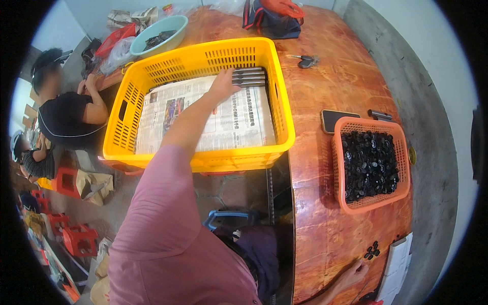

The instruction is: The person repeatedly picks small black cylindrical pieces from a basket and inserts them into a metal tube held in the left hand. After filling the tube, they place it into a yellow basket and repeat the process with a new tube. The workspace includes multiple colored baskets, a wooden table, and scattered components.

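My left hand (222, 86) reaches into a yellow plastic crate (203, 161), its fingers and thumb closed at the near ends of a row of dark, shiny tubes (251, 77). The tubes lie side by side along the far right of the crate, on a newspaper sheet (203, 122). Down at the lower right, my right hand (354, 274) rests on the wooden table, fingers curled together; whatever they hold is too small to tell. Right beside its fingertips sits a small cluster of black round pieces (372, 250).
An orange basket (347, 206) full of small black parts stands on the table (315, 178). Near it lie a phone (339, 122) and dark tubes (379, 115). Farther back are scissors (306, 62), a bag (277, 20) and a light green basin (178, 36). A co-worker (71, 112) sits at left.
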Demonstrator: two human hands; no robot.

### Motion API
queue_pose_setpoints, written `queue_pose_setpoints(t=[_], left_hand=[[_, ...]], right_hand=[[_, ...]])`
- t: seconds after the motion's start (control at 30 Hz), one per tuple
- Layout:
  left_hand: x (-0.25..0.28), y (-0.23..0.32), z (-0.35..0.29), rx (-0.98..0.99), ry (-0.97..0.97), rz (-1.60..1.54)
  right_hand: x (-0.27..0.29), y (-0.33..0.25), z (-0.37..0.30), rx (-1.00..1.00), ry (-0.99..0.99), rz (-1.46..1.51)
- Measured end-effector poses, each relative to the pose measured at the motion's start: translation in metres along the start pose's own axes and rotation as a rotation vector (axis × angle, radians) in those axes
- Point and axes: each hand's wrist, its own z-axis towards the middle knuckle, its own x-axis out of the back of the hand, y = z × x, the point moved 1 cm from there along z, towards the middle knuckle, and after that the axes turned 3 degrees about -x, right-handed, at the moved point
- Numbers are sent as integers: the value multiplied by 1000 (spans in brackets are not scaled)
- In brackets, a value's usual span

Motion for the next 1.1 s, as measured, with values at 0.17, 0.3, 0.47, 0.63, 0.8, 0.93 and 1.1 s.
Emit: queue_pose_setpoints(t=[0.17, 0.3, 0.47, 0.63, 0.8, 0.93, 1.1], left_hand=[[3, 1, 1, 124, -77, -214], [6, -1, 3, 208, -87, -194], [11, 18, 0, 231, -87, -214], [-4, -5, 7, -136, -91, 171], [-25, 23, 0, -326, -233, 401], [-29, 48, -2, -267, -358, 412], [-36, 25, 27, -564, -71, 234]], right_hand=[[6, -22, -7, 25, 17, 46], [12, -34, -9, -1, -9, 60], [17, -46, -9, -51, -18, 25], [13, -35, -9, -71, -41, 65], [12, -41, -10, -90, -27, 187], [11, -29, -12, 15, 12, 74], [21, -59, -11, -123, -53, 123]])
